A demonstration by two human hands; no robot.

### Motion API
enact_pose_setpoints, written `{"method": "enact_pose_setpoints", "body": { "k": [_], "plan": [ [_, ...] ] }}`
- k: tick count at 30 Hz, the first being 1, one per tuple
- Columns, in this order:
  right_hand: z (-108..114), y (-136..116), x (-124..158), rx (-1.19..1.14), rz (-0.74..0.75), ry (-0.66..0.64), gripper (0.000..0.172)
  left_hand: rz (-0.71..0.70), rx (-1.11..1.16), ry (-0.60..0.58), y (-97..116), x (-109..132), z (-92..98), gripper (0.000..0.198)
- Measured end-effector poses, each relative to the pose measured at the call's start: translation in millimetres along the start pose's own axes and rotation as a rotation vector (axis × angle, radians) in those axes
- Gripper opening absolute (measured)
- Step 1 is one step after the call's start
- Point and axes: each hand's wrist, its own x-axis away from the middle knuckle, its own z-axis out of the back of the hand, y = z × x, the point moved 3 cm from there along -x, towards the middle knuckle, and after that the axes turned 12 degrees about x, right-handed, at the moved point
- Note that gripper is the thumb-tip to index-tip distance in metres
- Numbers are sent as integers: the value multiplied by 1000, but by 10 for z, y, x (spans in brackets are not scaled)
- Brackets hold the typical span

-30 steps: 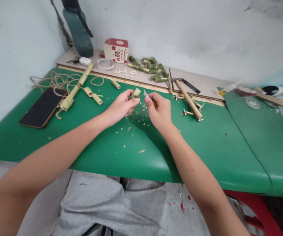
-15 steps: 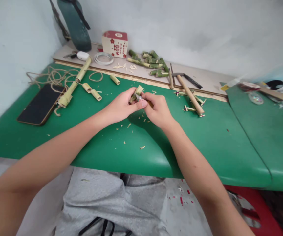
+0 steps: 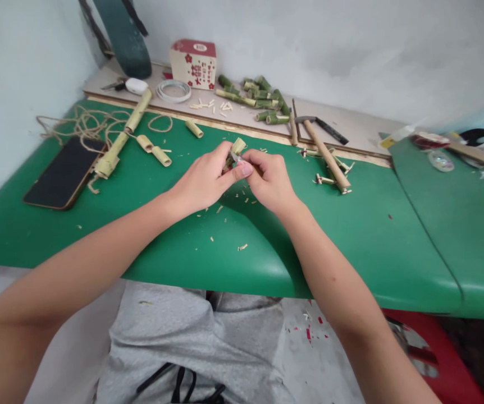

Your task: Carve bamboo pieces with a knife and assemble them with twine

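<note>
My left hand (image 3: 210, 175) is closed around a short bamboo piece (image 3: 238, 146), whose pale end sticks up past the fingers. My right hand (image 3: 269, 178) grips a small knife (image 3: 236, 157); its metal blade lies against the bamboo, and its handle is mostly hidden in the fist. The left thumb presses close to the blade. Pale bamboo shavings (image 3: 242, 247) are scattered on the green mat (image 3: 208, 264) below both hands. Beyond the left hand lie loose cut bamboo tubes, one of them (image 3: 193, 128) near the board's edge.
At left are a phone (image 3: 63, 174), tangled twine (image 3: 84, 126) and a jointed bamboo length (image 3: 118, 147). A hammer (image 3: 326, 154) rests at right over small tied bamboo pieces. Behind stand a red-and-white box (image 3: 193, 64) and a pile of green bamboo (image 3: 263, 98).
The view has shifted slightly, so everything sits a little higher in the picture. Both hands keep their hold, with the blade still against the bamboo piece.
</note>
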Motion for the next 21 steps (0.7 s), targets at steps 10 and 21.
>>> {"method": "enact_pose_setpoints", "body": {
  "k": [10, 21],
  "plan": [
    [-29, -75, 47, 130, -76, 86, 38, 22, -21, -7, -50, -43, 20, 53],
    [-39, -70, 33, 145, -134, 204, 25, -4, 203, -2, -165, -113, -70, 55]
  ]
}}
